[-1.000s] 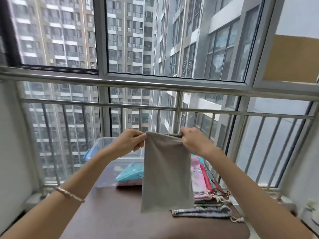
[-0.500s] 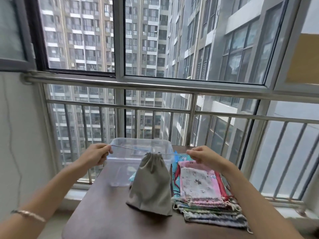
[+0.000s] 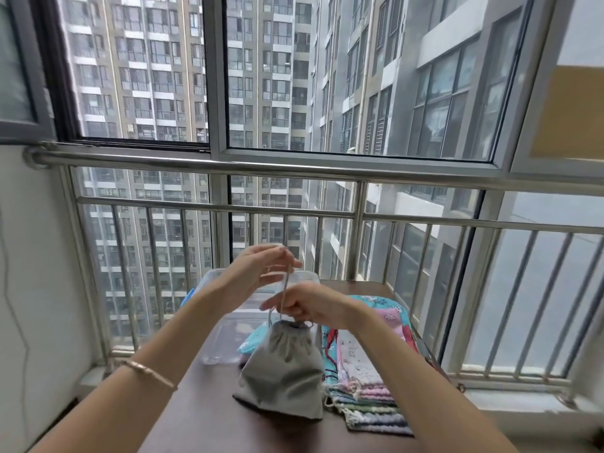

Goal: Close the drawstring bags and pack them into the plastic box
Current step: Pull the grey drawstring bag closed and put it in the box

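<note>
The grey bag (image 3: 281, 371) stands on the table (image 3: 209, 413), near centre, with its mouth gathered. It is soft, light cloth that will slump, so take hold at the neck. The right hand (image 3: 307, 307) pinches the cord (image 3: 287, 279) just above the neck, apparently touching the cloth. Farther off, the left hand (image 3: 258, 266) pinches the cord's upper end. The plastic box (image 3: 215, 341) sits beyond, to the left.

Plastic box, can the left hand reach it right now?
Probably yes. The plastic box sits just below the left hand with nothing between, but its fingers are busy pinching the cord of the grey bag.
</note>
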Available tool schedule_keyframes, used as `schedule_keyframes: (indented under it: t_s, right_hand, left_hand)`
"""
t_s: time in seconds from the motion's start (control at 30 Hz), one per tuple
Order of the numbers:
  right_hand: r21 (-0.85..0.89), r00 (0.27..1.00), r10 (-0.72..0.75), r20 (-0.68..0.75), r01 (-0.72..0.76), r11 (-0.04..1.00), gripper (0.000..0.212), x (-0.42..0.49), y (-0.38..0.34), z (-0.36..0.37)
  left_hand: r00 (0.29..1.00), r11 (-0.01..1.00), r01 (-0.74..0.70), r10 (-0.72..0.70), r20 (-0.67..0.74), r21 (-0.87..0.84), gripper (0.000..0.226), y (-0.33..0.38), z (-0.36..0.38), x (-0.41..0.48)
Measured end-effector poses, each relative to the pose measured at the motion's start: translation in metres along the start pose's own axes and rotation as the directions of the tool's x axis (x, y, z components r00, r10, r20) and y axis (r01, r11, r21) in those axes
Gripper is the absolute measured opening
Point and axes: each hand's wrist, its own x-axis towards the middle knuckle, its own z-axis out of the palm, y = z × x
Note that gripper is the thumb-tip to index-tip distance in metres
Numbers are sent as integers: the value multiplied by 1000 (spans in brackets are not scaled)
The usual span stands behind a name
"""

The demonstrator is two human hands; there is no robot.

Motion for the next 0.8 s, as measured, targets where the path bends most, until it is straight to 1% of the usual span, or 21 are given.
schedule_keyframes:
  t_s: [0.03,0.1,0.13,0.17,0.2,0.23,0.3,0.37,0.47,0.53,0.6,0.63,0.7,0.73,0.8]
  right_hand:
    - [-16,1000,-21,14,21,1000,25,0,-2,6]
    - [18,997,-82,10,82,996,17,-2,-5,11]
    - [43,995,-96,-11,96,994,18,-3,-5,12]
    - [65,995,-95,-38,97,993,21,-5,-4,11]
    - [81,994,-89,-70,94,992,23,-6,-2,11]
    - [94,990,-90,-105,100,991,23,-7,0,11]
    - [95,979,-118,-168,135,986,22,-9,3,16]
    - [52,957,-155,-247,172,984,23,-11,4,19]
    - [-52,885,-230,-404,228,972,26,-12,5,19]
    - [-134,831,-285,-478,252,958,17,-13,5,18]
    - [-222,793,-305,-527,218,950,8,-12,5,16]
    - [-229,784,-296,-545,200,952,9,-12,4,15]
    - [-163,780,-246,-575,186,969,16,-11,5,13]
    - [-142,780,-218,-587,166,976,22,-11,6,13]
    - [-160,776,-188,-602,114,981,34,-11,8,13]
  left_hand:
    - [999,999,25,-24,-28,28,23,-1,3,5]
    - [989,986,145,-144,-23,87,30,-7,9,10]
    - [976,964,216,-216,-19,155,36,-13,13,10]
    - [968,937,250,-251,-29,246,43,-18,17,9]
    - [968,917,250,-245,-55,312,48,-23,20,8]
    - [974,913,225,-206,-92,341,49,-28,23,6]
    - [984,923,155,-113,-137,352,45,-34,27,2]
    - [989,922,83,-31,-142,378,48,-41,27,2]
    - [990,925,-1,55,-133,381,57,-48,25,0]
    - [990,910,-29,83,-113,414,54,-47,26,-4]
    - [996,906,-28,60,-62,422,47,-44,26,-8]
    - [998,915,0,23,-51,404,44,-43,23,-9]
    - [996,930,86,-74,-47,358,39,-45,13,-10]
    - [993,922,122,-110,-53,367,39,-45,9,-10]
    - [987,889,161,-153,-53,428,39,-44,3,-12]
